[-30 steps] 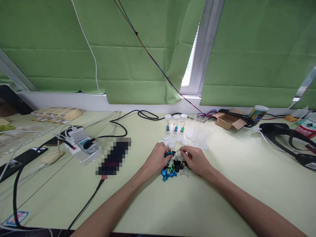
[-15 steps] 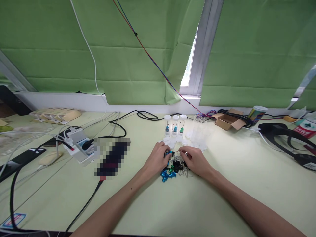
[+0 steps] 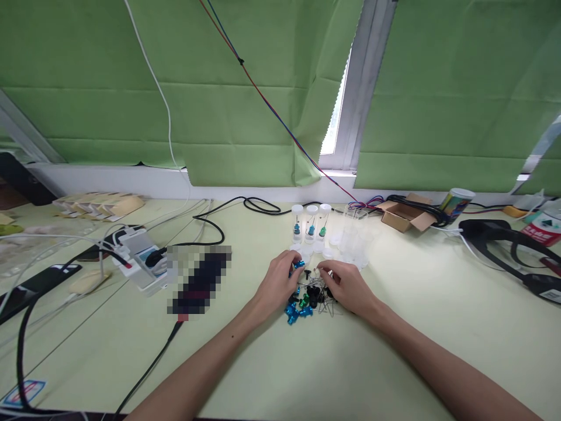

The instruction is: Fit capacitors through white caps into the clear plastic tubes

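Blue fitting (image 3: 299, 264), one: in the left hand (image 3: 279, 277), grip closed lightly about it, over the tabletop (image 3: 263, 368). Right hand (image 3: 349, 283): fingertips bunched; whether anything is held, cannot tell. Between both: loose pile (image 3: 312, 296), blue, green, black pieces, thin rods. Beyond: three capped tubes (image 3: 310, 229), upright.

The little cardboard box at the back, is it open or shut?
Open. The cardboard box has its flaps sticking outward instead of folded over the opening.
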`<state>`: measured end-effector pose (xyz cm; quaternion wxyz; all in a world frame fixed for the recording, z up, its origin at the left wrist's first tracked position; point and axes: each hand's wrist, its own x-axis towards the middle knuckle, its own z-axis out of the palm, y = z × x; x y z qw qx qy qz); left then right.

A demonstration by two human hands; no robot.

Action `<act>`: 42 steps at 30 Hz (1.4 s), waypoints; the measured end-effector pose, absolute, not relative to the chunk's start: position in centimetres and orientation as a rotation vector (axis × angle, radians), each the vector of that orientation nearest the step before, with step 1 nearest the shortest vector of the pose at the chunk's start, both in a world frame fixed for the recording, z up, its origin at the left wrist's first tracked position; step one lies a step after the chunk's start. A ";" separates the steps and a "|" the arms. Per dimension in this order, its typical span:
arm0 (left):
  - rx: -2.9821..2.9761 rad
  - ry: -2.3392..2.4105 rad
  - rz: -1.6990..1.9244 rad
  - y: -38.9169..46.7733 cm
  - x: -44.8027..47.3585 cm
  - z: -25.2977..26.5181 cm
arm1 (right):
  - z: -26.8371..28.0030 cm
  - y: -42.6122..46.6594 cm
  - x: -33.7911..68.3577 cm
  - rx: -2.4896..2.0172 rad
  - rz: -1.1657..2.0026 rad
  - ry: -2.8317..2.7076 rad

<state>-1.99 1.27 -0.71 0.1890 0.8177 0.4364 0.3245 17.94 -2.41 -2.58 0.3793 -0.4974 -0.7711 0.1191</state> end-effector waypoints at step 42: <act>2.414 1.465 0.966 3.0 -3.0 -1.7 | -2.3 -2.6 17.8 -1.192 0.288 -1.799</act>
